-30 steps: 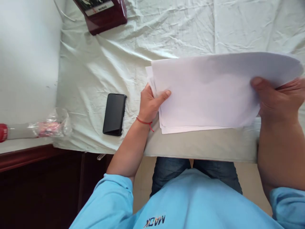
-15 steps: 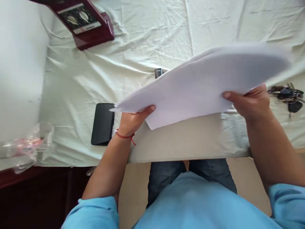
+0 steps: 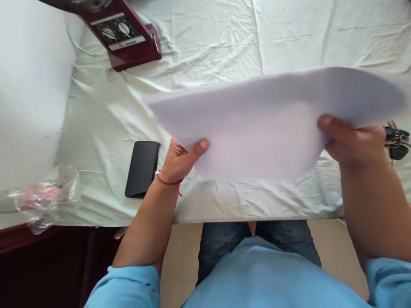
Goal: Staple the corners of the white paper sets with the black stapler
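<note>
We see a black phone [image 3: 142, 169] lying on the cloth-covered tabletop [image 3: 212, 38]. Beyond it we find a dark red device [image 3: 136, 60] with two pale knobs [image 3: 123, 29]. At far left we notice a crumpled clear wrapper [image 3: 69, 184] showing reddish patches, and at far right a bunch of keys [image 3: 397, 136] with a dark fob [image 3: 398, 152].

The left hand [image 3: 178, 161] and right hand [image 3: 358, 143] were partly hidden by paper [image 3: 257, 132], itself blurred, perhaps several sheets. At eleven o'clock, a maroon device [image 3: 136, 57] was cropped; at three, keys [image 3: 398, 139] were partly covered.
</note>
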A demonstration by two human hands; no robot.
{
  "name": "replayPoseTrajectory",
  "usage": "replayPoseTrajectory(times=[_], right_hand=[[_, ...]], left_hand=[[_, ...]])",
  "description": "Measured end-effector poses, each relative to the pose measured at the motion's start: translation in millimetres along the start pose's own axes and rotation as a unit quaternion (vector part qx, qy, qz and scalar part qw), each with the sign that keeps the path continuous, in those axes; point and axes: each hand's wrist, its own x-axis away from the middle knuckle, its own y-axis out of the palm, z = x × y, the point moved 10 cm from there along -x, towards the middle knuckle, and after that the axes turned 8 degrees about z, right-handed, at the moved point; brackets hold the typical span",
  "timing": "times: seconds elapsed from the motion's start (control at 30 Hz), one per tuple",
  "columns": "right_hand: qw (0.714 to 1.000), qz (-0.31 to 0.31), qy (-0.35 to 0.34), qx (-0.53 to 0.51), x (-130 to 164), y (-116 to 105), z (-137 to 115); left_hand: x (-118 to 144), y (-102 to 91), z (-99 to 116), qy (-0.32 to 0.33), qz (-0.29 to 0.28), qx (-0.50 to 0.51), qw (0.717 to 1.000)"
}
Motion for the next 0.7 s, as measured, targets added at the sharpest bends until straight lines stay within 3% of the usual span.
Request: replayPoseTrajectory(times=[0.13, 0.27, 0.37, 0.47, 0.57, 0.7], right_hand=[[0.992, -0.042, 0.117, 0.037, 2, -1, 28], [0.956, -0.192, 0.19, 0.115, 12, 6, 74], [0.93, -0.263, 0.216, 0.137, 20, 14, 97], [0.927, -0.287, 0.183, 0.16, 21, 25, 98], [0.94, -0.253, 0.093, 0.208, 14, 27, 85], [0.947, -0.215, 0.071, 0.229, 13, 21, 83]], left_hand=[[-6, 15.3, -11, -0.054, -0.015, 0.059, 0.997], [-13, 11.1, -24, -0.041, 0.014, 0.077, 0.996], [-12, 3.7, -28, -0.021, 0.022, 0.012, 0.999], [-9, 5.5, -24, 0.026, -0.002, -0.113, 0.993], [-6, 14.1, -17, 0.103, -0.025, -0.213, 0.971], [-7, 12.3, -14, 0.14, -0.009, -0.268, 0.953]])
